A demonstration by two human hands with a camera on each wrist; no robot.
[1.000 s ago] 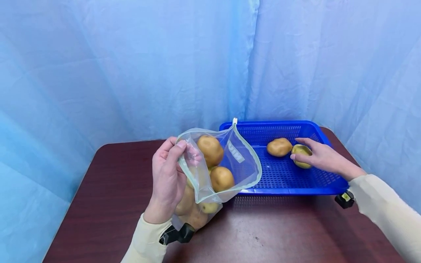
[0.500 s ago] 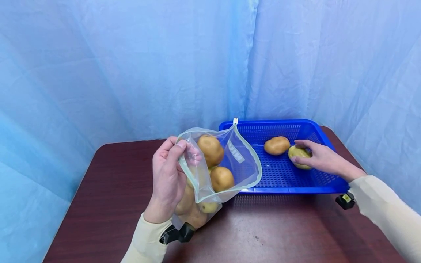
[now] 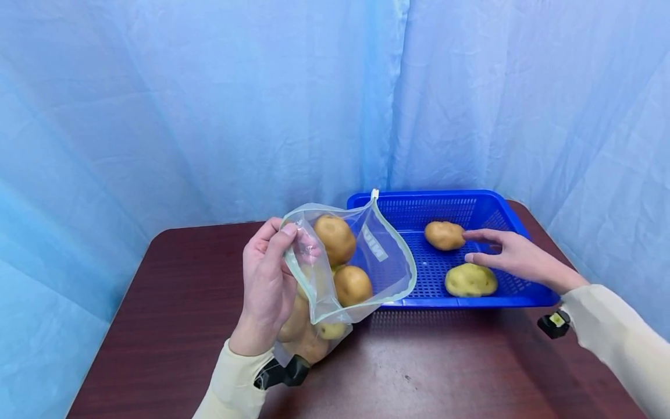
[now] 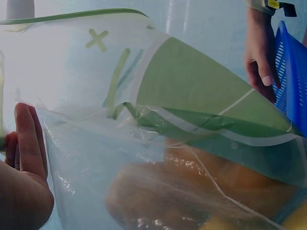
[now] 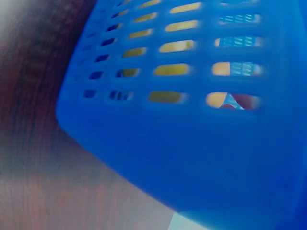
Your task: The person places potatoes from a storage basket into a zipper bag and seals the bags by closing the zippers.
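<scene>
My left hand [image 3: 267, 285] pinches the rim of a clear mesh bag [image 3: 361, 273] and holds its mouth wide; several potatoes [image 3: 335, 238] lie inside. The left wrist view shows the bag [image 4: 192, 120] close up with a potato [image 4: 201, 191] behind the film. A blue slotted basket [image 3: 455, 201] stands at the back right of the table. Two potatoes lie in it, a brown one [image 3: 444, 235] at the back and a yellowish one [image 3: 471, 280] near the front wall. My right hand [image 3: 505, 253] hovers over the basket with straight fingers, holding nothing, its fingertips next to the brown potato.
The dark wooden table [image 3: 173, 302] has bare room on the left and in front. Blue curtains [image 3: 209, 105] close off the back and both sides. The right wrist view shows only the basket wall [image 5: 192, 120], blurred.
My right hand has let go of the yellowish potato, which now lies nearer the basket's front wall. The hand has lifted and its fingers have straightened. The left hand and the bag have stayed put.
</scene>
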